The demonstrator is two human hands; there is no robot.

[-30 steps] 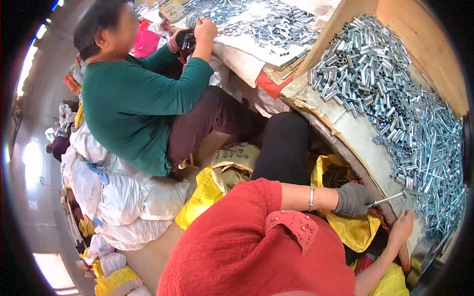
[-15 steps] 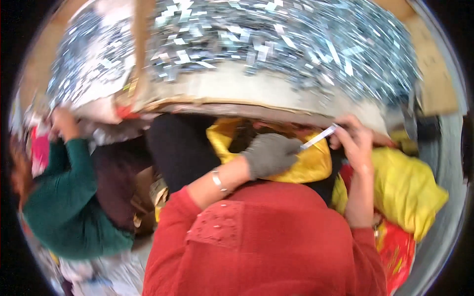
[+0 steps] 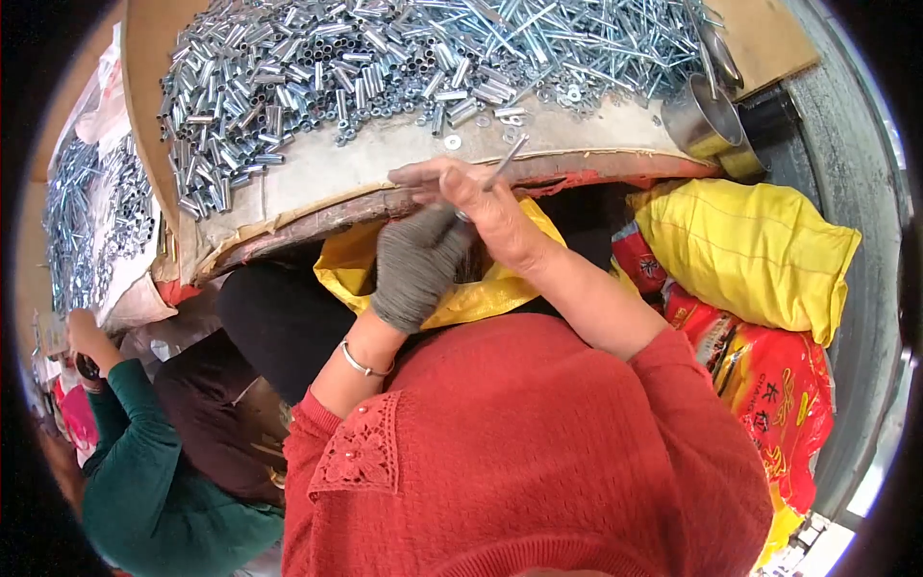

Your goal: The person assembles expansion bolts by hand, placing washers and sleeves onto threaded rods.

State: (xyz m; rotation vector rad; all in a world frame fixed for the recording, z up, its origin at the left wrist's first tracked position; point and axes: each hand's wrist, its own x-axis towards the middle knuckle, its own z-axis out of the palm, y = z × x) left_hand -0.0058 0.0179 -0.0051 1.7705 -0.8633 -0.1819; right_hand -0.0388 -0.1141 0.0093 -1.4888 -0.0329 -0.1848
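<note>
My left hand (image 3: 415, 267), in a grey knitted glove, is closed around the lower end of a thin, shiny metal rod (image 3: 507, 162), which tilts up and to the right. A small ring-like part shows at the rod's lower end, though its kind is hard to make out. My bare right hand (image 3: 495, 213) lies against the rod with its fingers stretched out to the left, just above the glove. Both hands are over a yellow bag (image 3: 490, 300) between my knees, at the table's front edge. The bag's inside is mostly hidden by my hands.
On the paper-covered table (image 3: 375, 159) lie heaps of short metal tubes (image 3: 274, 120), loose washers (image 3: 452, 142) and long thin rods (image 3: 586, 48). A metal cup (image 3: 707, 115) stands at right, above a stuffed yellow sack (image 3: 750, 245) and red packages (image 3: 784, 404). A co-worker in a green sleeve (image 3: 144, 394) sits at left.
My right hand has moved left, its fingers going from a pinch to stretched out. A shiny metal piece between both hands was nearer the right; the rod now stands steeper. The view has shifted and sharpened.
</note>
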